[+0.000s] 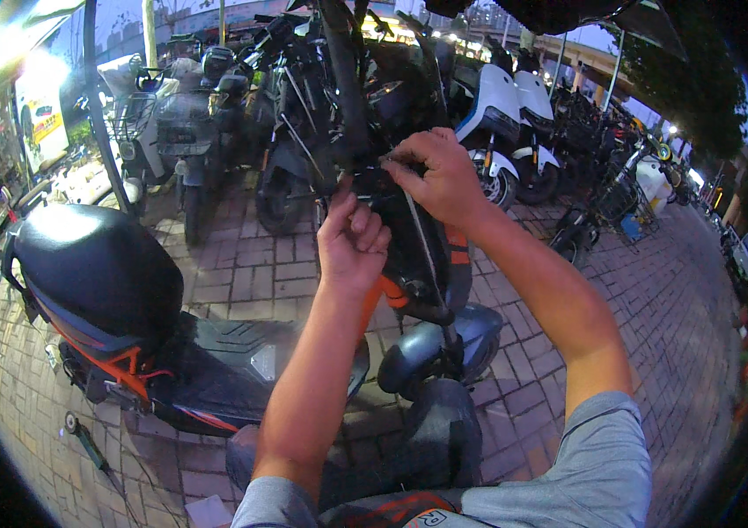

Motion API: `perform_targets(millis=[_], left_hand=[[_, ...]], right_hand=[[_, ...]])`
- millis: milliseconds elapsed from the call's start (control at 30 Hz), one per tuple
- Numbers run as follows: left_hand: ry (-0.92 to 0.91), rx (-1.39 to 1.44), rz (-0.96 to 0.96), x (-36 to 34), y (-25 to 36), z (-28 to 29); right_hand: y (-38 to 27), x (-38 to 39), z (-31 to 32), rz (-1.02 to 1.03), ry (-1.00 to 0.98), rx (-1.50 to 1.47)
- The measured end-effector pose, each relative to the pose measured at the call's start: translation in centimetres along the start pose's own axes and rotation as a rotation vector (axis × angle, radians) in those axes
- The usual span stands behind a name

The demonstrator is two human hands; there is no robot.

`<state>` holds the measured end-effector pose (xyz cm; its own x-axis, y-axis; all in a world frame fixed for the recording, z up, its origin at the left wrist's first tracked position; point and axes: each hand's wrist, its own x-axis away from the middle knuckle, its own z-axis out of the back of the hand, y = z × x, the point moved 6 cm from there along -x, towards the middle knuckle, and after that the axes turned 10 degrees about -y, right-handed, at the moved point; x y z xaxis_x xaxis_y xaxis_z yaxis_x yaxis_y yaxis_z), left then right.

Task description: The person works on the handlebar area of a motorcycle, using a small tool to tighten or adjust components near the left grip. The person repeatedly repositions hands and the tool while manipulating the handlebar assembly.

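Brick paving [246, 277] underneath everything, with parked scooters [185, 128] along the far side and white scooters [490, 99] toward the right of that line. Nearest, turned side-on, the black-and-orange scooter [172, 392], apparently the thing being worked on: broad dark seat [97, 264] to the left, flat footboard [246, 343] in the middle, upright dark front section [407, 238] beyond, grey-blue mudguard [477, 330] low to the right. Lying on the paving at lower left, well apart from both hands, a long dark tool [85, 444]. Close together at the top of the front section, two bare hands. Right hand [436, 176] reaching in from the right, thumb and forefinger drawn nearly together at the tips; too small and dark to tell about anything pinched between. Left hand [354, 238] just below and to the left, fingers curled loosely toward the palm, thumb raised beside the dark parts; impossible to tell about any grip or contact. By judgement, in the midst of close fingertip work on some small part up there. Likely to call for a steady left hand and a fine, careful pinch with the right.
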<state>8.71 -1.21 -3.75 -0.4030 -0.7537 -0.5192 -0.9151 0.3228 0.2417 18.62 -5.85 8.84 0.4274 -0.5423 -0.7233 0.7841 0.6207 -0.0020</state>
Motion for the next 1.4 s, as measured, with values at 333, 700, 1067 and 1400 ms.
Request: perform_targets(millis=[333, 700, 1067, 1400], left_hand=[[0.05, 0.038, 0.002, 0.0, 0.1, 0.1], [0.041, 0.046, 0.01, 0.2, 0.0, -0.3], [-0.043, 0.049, 0.008, -0.1, -0.1, -0.1], [0.021, 0.031, 0.002, 0.1, 0.3, 0.0]], right_hand=[[-2.5, 1.0, -0.6, 0.385, 0.047, 0.235], [-2.1, 0.6, -0.3, 0.288, -0.002, 0.174], [1.1, -3.9, -0.3, -0.292, -0.064, 0.037], [-0.1, -3.3, -0.7, -0.309, 0.022, 0.132]])
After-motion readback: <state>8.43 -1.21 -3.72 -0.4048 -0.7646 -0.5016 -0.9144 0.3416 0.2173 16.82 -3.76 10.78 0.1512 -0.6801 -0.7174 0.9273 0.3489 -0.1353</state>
